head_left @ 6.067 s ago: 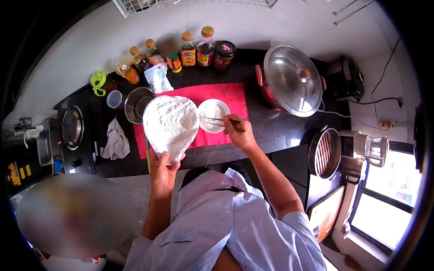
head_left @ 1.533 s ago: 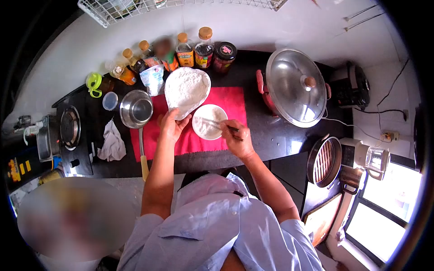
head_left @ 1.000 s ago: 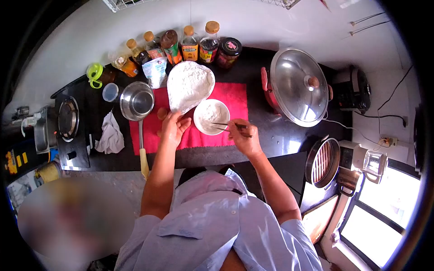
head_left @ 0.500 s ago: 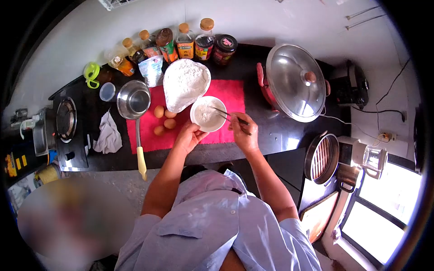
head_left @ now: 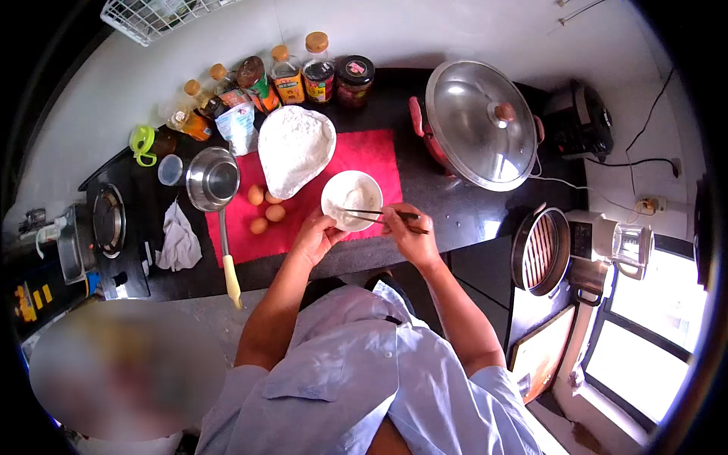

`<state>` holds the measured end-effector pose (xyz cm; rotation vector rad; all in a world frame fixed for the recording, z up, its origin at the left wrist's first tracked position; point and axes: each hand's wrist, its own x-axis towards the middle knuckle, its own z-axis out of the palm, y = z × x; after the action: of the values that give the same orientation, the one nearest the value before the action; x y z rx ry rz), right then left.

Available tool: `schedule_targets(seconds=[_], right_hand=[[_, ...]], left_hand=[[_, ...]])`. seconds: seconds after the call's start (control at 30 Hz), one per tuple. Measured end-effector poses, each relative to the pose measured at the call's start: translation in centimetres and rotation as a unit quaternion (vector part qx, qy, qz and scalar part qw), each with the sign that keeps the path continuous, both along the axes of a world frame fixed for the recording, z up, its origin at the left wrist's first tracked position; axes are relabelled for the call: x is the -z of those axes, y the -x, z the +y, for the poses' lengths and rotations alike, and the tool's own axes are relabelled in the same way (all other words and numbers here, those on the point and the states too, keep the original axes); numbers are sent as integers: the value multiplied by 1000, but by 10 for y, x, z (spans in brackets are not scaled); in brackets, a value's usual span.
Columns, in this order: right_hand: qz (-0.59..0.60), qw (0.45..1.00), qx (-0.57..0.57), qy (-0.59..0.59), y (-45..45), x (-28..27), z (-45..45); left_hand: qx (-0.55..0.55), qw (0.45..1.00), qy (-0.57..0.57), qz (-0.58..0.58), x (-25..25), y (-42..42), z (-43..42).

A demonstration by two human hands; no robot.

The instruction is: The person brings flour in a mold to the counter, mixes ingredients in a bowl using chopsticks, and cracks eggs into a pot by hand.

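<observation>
My left hand (head_left: 315,238) grips the near left rim of a small white bowl (head_left: 329,188), fingers closed around its side. White powder that looks like flour (head_left: 347,203) lies inside. Chopsticks (head_left: 369,213) are held in my right hand (head_left: 412,233), their tips down in the bowl's powder. The bowl is over the front part of a red cloth (head_left: 373,152); whether it touches the cloth I cannot tell. Behind it to the left stands a larger white container heaped with flour (head_left: 297,144). Several brown eggs (head_left: 258,226) rest on the cloth left of the bowl.
A saucepan (head_left: 213,179) with a yellow handle overhangs the counter's front edge. Jars and bottles (head_left: 288,79) line the wall. On the right stands a large lidded pot (head_left: 479,125), with a black appliance (head_left: 580,121) beyond. A grey rag (head_left: 178,236) lies left, near the stove (head_left: 110,220).
The camera view has shifted, so the counter things appear further left. The chopsticks have swung flatter and lower across the bowl. Both hands keep their holds.
</observation>
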<state>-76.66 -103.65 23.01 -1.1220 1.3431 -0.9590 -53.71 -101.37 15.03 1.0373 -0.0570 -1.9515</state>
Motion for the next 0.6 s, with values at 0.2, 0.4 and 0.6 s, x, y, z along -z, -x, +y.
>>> schedule_targets(seconds=[0.2,0.4,0.6], right_hand=[[-8,999,35,-12,8,-5,6],[86,995,35,22,37,-10,13],[-4,998,40,-43,44,-3,11]], left_hand=[[33,999,-15,1,0,14,-2],[35,999,-12,-7,-10,20,-6],[50,999,-2,-2,-9,24,-9]])
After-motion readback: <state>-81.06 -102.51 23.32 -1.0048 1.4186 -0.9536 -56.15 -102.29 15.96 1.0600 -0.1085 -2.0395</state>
